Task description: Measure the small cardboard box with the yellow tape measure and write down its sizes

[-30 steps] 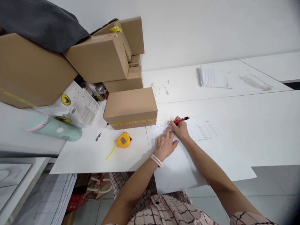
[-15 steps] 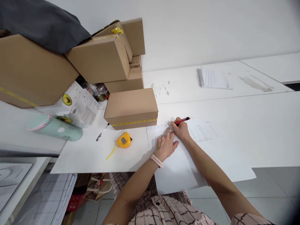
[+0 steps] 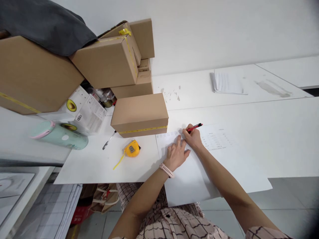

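Note:
My right hand (image 3: pixel 192 137) grips a red and black pen (image 3: pixel 195 127), its back end pointing up to the right; the tip is hidden behind my fingers. Under that hand lies a white paper sheet (image 3: pixel 184 186) with a row of small print along its top edge. My left hand (image 3: pixel 176 154), a pink band at the wrist, rests flat on the same sheet with fingers spread. A second sheet with a printed table (image 3: pixel 216 141) lies to the right, partly covered by my right forearm.
A closed cardboard box (image 3: pixel 141 114) stands just left of the papers. Nearby are a yellow tape measure (image 3: pixel 132 148), another pen (image 3: pixel 109 140) and a mint green bottle (image 3: pixel 64 136). Stacked cartons (image 3: pixel 107 63) fill the back left. A paper stack (image 3: pixel 227 83) lies farther back.
My right hand and the pen have shifted very slightly. My left hand and the sheets stay in place.

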